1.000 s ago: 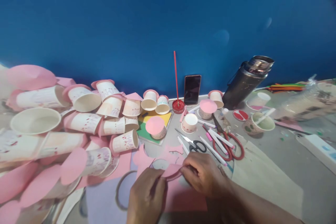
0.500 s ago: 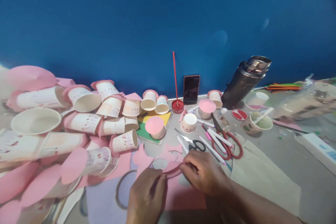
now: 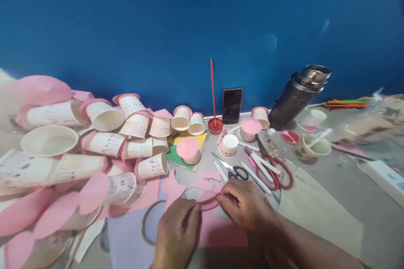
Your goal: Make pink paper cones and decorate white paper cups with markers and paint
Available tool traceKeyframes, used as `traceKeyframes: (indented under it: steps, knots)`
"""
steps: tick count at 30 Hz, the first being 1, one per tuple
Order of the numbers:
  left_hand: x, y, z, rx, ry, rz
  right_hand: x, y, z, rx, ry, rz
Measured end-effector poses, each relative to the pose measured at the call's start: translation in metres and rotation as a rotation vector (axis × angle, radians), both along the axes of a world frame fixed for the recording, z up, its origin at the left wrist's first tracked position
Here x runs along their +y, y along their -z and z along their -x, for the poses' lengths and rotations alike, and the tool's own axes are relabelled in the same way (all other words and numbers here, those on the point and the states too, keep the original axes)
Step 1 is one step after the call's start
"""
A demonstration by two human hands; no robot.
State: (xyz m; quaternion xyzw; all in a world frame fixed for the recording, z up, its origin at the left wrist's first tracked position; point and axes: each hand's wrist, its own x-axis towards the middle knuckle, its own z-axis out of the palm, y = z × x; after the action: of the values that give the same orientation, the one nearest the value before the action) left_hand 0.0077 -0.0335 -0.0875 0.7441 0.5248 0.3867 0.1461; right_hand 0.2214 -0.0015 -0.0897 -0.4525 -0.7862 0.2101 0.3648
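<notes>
Between my hands a curved piece of pink paper (image 3: 208, 199) is pinched at both ends. My left hand (image 3: 177, 231) is closed on its left end, thumb on the near side. At the right end, my right hand (image 3: 243, 204) grips it between thumb and fingers. Below lies a flat pink sheet (image 3: 224, 233). Just beyond are pink paper offcuts (image 3: 206, 180) with curved cut edges. Black-handled scissors (image 3: 233, 168) rest close to my right hand, beside several white pens (image 3: 257, 180).
Paper cups (image 3: 102, 145) with pink paper discs crowd the left. Red-handled scissors (image 3: 279, 174), a dark thermos (image 3: 296, 96) and a printed cup (image 3: 311, 148) stand right. A phone (image 3: 232, 106) leans on the blue wall (image 3: 158, 29) by a red stick (image 3: 212, 88). A tape ring (image 3: 145, 222) lies left.
The view has shifted slightly, so the things on the table sit a little further right. Both hands keep hold of the pink paper, almost unmoved.
</notes>
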Motion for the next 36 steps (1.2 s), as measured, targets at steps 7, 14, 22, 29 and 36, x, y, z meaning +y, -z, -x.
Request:
traceKeyframes:
  steps: [7,14,22,29,36]
  knots:
    - [0.001,-0.002,0.005,0.033,-0.072,0.001,-0.001,-0.009,0.001,0.149,0.027,0.312]
    - [-0.002,0.002,0.009,0.070,-0.124,-0.096,0.004,-0.007,-0.002,0.782,-0.104,0.987]
    - [-0.008,0.002,0.003,-0.054,-0.075,0.011,0.002,-0.004,-0.001,0.907,-0.139,1.094]
    - [-0.009,-0.003,-0.004,-0.350,-0.264,0.244,0.008,-0.010,-0.007,0.573,-0.051,0.858]
    - [-0.011,-0.015,-0.004,-0.405,-0.202,0.409,0.005,-0.017,-0.005,0.475,-0.026,0.714]
